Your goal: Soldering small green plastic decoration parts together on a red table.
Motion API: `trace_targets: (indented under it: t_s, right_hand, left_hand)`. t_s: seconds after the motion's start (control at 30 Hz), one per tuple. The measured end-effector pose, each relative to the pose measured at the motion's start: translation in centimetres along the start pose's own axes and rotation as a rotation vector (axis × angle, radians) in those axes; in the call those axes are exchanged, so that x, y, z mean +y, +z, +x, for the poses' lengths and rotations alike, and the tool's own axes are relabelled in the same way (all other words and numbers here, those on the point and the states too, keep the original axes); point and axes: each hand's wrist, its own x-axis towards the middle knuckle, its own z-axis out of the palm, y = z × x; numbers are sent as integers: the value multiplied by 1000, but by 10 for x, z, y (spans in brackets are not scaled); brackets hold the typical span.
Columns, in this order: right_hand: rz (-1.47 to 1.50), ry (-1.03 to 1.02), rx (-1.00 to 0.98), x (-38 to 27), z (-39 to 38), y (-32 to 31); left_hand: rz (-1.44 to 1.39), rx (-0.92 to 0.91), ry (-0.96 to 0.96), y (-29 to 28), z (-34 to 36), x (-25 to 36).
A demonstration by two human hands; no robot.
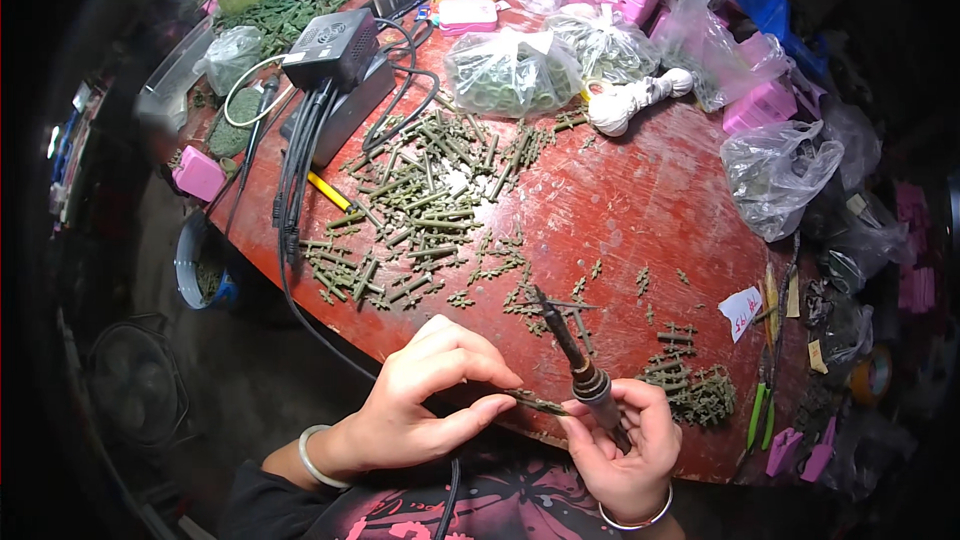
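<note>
My left hand [440,400], a pale bangle at its wrist, pinches one end of a thin dark-green stick piece [540,404] between thumb and fingers. My right hand [630,445] is closed round a soldering iron [592,388], whose dark tip points up and away over the table. The right thumb and fingertip also meet the other end of the stick piece. Beyond my hands lies a loose heap of similar green stick pieces [430,222] with short side branches. Close to my right hand is a pile of branched green pieces [700,395].
Black power units [335,48] with thick cables stand at the left of the red table [640,200]. Bags of green pieces [512,75] and a white cloth bundle [640,102] lie at the back. Green-handled pliers [760,415] and pink blocks [785,450] are at the right.
</note>
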Motion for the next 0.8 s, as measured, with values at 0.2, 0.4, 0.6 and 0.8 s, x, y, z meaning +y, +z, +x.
trace_targets:
  t_s: [0.2, 0.4, 0.6, 0.8]
  right_hand:
    - [13, 44, -56, -3, 1, -3]
    - [74, 83, -57, -4, 2, -2]
    - [184, 138, -19, -2, -1, 5]
    - [288, 152, 11, -3, -5, 12]
  left_hand:
    - [-7, -21, 13, -1, -4, -1]
    - [-409, -10, -363, 4, -10, 13]
    - [-741, -2, -462, 12, -18, 7]
    - [-825, -2, -595, 19, -18, 3]
